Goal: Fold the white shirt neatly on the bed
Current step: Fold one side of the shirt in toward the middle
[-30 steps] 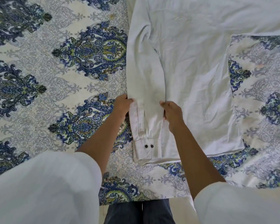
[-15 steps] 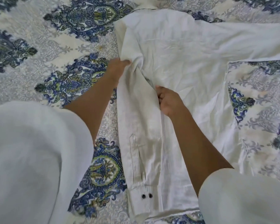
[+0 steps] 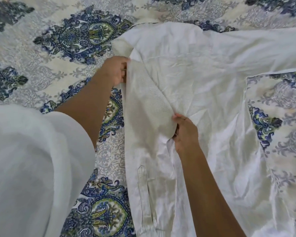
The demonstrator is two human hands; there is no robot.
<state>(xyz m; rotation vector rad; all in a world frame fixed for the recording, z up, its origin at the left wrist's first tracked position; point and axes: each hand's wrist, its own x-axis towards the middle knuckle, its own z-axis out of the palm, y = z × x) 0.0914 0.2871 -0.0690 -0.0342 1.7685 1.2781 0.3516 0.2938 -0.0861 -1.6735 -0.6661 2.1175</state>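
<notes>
Lower left: the person's own white cuff [image 3: 32,168], with a bare forearm reaching out over the bed [image 3: 41,69]. The bed carries a cream cover with blue-green medallions.

Left hand [image 3: 114,71]: fingers curled round the left edge of the white shirt [image 3: 203,79] just below the shoulder, cloth bunched in the grip.

The shirt lies spread on the bed, collar end toward the far side. The hem end runs toward the near side and out of view.

Its folded sleeve [image 3: 143,120] is laid back over the body and runs down the shirt's left side toward the near edge of the bed. The placket [image 3: 143,183] faces up.

Right hand [image 3: 184,132]: pinching the inner edge of that sleeve about halfway down, cloth puckered at the fingertips. Whether the layer beneath is caught too, I cannot tell.

Far right: the other sleeve [image 3: 272,47] is stretched out toward the bed's right side, with patterned cover showing below it.
</notes>
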